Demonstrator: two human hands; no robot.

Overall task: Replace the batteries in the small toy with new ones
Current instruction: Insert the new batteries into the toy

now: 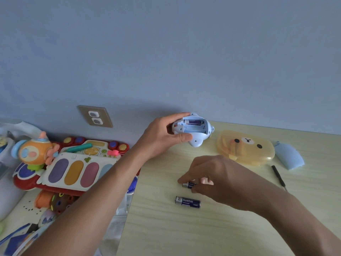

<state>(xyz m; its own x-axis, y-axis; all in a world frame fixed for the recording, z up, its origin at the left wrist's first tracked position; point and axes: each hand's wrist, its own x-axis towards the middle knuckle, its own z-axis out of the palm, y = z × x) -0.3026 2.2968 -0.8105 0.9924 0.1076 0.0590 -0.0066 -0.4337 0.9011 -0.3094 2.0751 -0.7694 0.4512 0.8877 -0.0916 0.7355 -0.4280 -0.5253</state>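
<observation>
My left hand (pixel 164 135) grips a small pale-blue toy (pixel 198 133) at the back of the table, turned so its open battery compartment faces me. One battery (pixel 193 122) sits in the upper slot; the lower slot looks empty. Nearer to me, my right hand (pixel 212 179) pinches a dark-blue battery (pixel 188 185) lying on the table. A second dark-blue battery (pixel 188 201) marked HUATAI lies loose just in front of it. The pale-blue compartment cover (pixel 289 156) lies at the right, with a small black screwdriver (pixel 278 176) beside it.
A translucent yellow bear-face case (pixel 245 146) lies between the toy and the cover. The light wooden table (pixel 184 233) ends at its left edge, beyond which a pile of colourful toys (pixel 70 163) sits. A wall socket (pixel 95 117) is behind.
</observation>
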